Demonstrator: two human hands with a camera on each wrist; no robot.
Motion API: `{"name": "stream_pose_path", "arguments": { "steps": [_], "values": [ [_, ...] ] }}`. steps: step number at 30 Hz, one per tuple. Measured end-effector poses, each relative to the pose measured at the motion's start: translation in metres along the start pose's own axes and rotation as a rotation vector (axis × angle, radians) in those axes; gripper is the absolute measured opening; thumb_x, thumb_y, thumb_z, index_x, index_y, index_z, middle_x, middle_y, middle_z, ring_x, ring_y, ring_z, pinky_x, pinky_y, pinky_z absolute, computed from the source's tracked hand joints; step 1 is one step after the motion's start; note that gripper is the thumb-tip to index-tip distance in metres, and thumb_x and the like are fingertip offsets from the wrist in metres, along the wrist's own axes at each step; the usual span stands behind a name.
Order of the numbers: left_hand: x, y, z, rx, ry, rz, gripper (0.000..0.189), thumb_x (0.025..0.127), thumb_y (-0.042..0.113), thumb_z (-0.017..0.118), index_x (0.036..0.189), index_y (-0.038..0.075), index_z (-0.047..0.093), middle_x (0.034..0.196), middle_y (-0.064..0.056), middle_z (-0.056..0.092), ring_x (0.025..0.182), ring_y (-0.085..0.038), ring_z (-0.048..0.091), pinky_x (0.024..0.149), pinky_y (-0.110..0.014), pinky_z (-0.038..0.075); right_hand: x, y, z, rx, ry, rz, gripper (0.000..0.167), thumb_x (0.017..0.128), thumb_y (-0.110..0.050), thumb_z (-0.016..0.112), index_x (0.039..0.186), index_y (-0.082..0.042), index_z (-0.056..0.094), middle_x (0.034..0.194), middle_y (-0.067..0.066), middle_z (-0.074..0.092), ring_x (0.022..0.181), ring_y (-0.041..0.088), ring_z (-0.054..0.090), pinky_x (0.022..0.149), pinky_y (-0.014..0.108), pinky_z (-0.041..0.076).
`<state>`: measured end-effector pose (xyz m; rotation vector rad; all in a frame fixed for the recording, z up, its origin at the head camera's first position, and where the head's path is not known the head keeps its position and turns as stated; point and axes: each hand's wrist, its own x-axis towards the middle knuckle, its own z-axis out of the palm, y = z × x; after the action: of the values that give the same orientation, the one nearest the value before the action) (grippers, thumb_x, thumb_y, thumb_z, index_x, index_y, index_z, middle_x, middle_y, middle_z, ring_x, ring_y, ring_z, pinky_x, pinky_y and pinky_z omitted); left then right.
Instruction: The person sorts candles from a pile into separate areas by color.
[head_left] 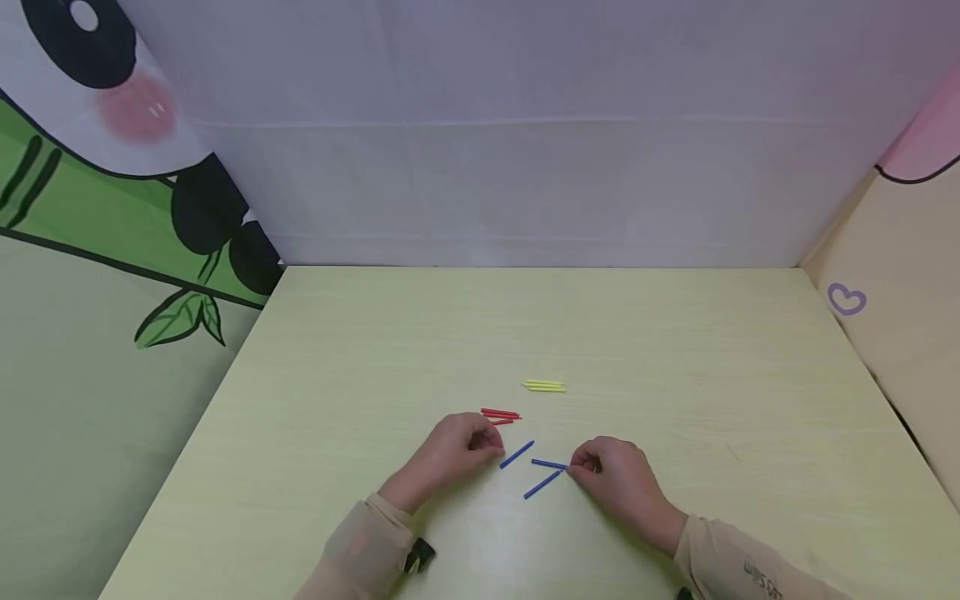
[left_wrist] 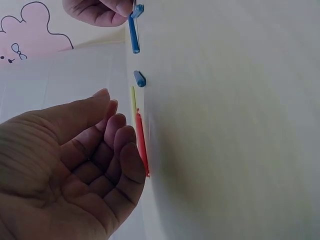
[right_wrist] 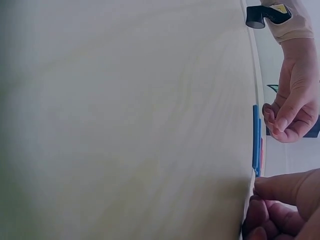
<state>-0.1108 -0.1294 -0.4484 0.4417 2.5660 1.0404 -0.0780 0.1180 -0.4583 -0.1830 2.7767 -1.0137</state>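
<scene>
Three thin blue sticks lie between the hands in the head view. One blue stick [head_left: 517, 455] slants just right of my left hand [head_left: 463, 446], whose loosely bent fingers hold nothing that I can see. My right hand [head_left: 617, 477] pinches the right end of another blue stick [head_left: 548, 463] between thumb and finger. The lower blue stick [head_left: 542, 484] slants up toward the same fingertips; whether they touch it I cannot tell. In the left wrist view, the left hand [left_wrist: 85, 165] hovers beside a red stick [left_wrist: 141, 142], thumb near the index fingertip.
Several red sticks [head_left: 499, 414] lie just beyond the left hand, partly hidden by it. A small row of yellow sticks [head_left: 544, 386] lies farther back. The pale wooden table [head_left: 660, 350] meets a white cloth wall [head_left: 525, 192] at the rear; printed panels flank it.
</scene>
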Motion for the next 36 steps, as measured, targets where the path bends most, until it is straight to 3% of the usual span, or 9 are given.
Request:
{"name": "stream_pose_path", "arguments": {
  "steps": [12, 23, 36],
  "values": [
    [0.001, 0.005, 0.009, -0.021, -0.013, 0.067, 0.005, 0.086, 0.013, 0.075, 0.086, 0.014, 0.070, 0.077, 0.010, 0.060, 0.070, -0.007, 0.053, 0.067, -0.022, 0.047, 0.004, 0.004, -0.006, 0.034, -0.011, 0.016, 0.010, 0.080, -0.010, 0.079, 0.077, -0.015, 0.071, 0.068, -0.010, 0.058, 0.065, 0.009, 0.049, 0.063, 0.026, 0.043],
    [0.003, 0.014, 0.017, 0.015, -0.017, 0.070, 0.008, 0.084, 0.016, 0.077, 0.086, 0.014, 0.070, 0.073, 0.011, 0.057, 0.068, -0.005, 0.050, 0.065, -0.022, 0.045, 0.007, 0.009, -0.015, 0.074, -0.003, 0.017, 0.009, 0.082, -0.008, 0.077, 0.079, -0.015, 0.072, 0.071, -0.009, 0.061, 0.066, 0.009, 0.051, 0.064, 0.027, 0.045],
    [0.002, 0.023, 0.022, -0.024, -0.023, 0.069, 0.010, 0.084, 0.015, 0.077, 0.086, 0.013, 0.068, 0.073, 0.010, 0.056, 0.068, -0.005, 0.051, 0.065, -0.021, 0.045, 0.013, 0.018, -0.024, 0.090, 0.018, 0.003, 0.005, 0.083, -0.011, 0.077, 0.081, -0.011, 0.072, 0.073, -0.008, 0.062, 0.068, 0.009, 0.052, 0.065, 0.026, 0.045]
  ]
}}
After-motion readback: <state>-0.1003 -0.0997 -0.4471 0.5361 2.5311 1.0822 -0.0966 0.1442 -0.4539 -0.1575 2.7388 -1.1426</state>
